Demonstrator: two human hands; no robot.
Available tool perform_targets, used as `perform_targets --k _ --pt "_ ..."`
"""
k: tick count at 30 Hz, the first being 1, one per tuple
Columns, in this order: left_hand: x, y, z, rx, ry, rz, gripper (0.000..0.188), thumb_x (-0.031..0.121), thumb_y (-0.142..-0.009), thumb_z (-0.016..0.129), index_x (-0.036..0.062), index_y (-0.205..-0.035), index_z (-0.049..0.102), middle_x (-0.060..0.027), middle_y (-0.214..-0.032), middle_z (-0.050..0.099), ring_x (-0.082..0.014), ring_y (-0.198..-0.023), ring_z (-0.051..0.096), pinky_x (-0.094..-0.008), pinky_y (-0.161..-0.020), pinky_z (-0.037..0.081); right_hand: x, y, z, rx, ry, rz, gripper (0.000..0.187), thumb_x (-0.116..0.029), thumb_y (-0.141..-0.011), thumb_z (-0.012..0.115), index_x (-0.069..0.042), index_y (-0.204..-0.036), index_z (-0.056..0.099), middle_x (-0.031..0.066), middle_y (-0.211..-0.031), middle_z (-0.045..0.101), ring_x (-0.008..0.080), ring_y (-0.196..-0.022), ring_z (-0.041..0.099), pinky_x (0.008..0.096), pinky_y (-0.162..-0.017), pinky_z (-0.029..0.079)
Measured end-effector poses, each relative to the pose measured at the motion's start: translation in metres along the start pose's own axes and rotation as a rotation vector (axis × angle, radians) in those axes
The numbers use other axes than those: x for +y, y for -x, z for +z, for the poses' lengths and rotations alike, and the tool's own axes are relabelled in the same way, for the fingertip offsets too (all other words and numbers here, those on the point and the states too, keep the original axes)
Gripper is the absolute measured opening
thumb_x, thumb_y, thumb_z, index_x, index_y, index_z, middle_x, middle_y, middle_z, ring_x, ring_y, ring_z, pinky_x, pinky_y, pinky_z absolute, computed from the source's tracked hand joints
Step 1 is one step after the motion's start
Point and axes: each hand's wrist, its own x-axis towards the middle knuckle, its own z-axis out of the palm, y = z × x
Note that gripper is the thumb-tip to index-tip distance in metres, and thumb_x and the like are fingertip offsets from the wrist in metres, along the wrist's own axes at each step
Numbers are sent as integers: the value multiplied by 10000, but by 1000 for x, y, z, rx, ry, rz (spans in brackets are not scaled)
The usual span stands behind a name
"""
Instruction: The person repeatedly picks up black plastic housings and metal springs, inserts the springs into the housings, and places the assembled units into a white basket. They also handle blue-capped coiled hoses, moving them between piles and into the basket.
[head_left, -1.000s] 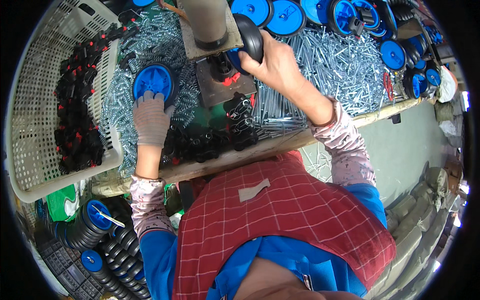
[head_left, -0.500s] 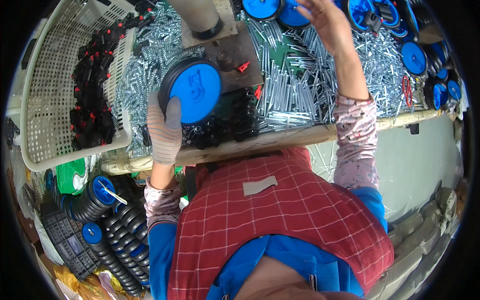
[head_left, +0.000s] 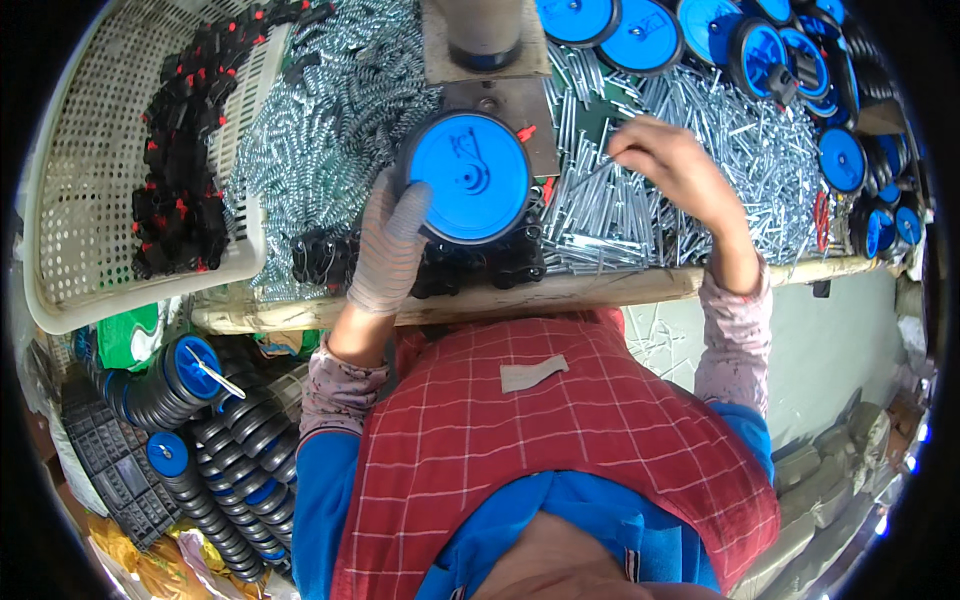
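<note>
Facing the worktop (head_left: 620, 288), we have its wooden front edge just beyond our checked red apron (head_left: 540, 430). At the left stands a white perforated basket (head_left: 90, 210) with black parts (head_left: 180, 205) lying inside. Next to it we see a broad heap of coiled springs (head_left: 330, 115), while long metal bolts (head_left: 740, 140) cover much of the right side. Between the heaps, a thick grey column (head_left: 485, 25) rises behind a dark metal plate (head_left: 520, 100). Toward the far right we find more blue wheels (head_left: 642, 38) with black tyres, some overlapping.

We have one blue wheel (head_left: 468, 178) raised in front of the plate, its flat face toward us. Of our hands, the gloved left hand (head_left: 388, 245) grips it by the left edge, thumb over the face. The bare right hand (head_left: 675, 170) is over the bolts, fingers curled and drawn close together; we cannot tell whether a bolt is pinched there. Black fittings (head_left: 515, 255) line the front edge, and a small red piece (head_left: 526, 133) shows just beside the wheel's upper right.
</note>
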Motion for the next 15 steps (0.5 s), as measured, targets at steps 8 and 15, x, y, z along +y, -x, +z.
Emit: perform_targets --k 8,15 --pt "-4 -8 -3 -159 9 -94 574 309 -962 610 -29 -1392 434 -133 -1305 578 -205 -1202 574 -350 -1040 470 -84 -25 23 361 27 -86 117 -27 -848 721 -22 -965 718 105 -935 694 240 -868 692 316 -746 554" --pt "16 -7 14 -196 224 -159 511 316 -984 571 -63 -1313 477 -144 -1212 617 -198 -1139 604 -332 -990 510 -104 -40 28 195 136 -327 423 -193 -867 710 -19 -1243 625 153 -1179 658 318 -1085 650 390 -932 537"
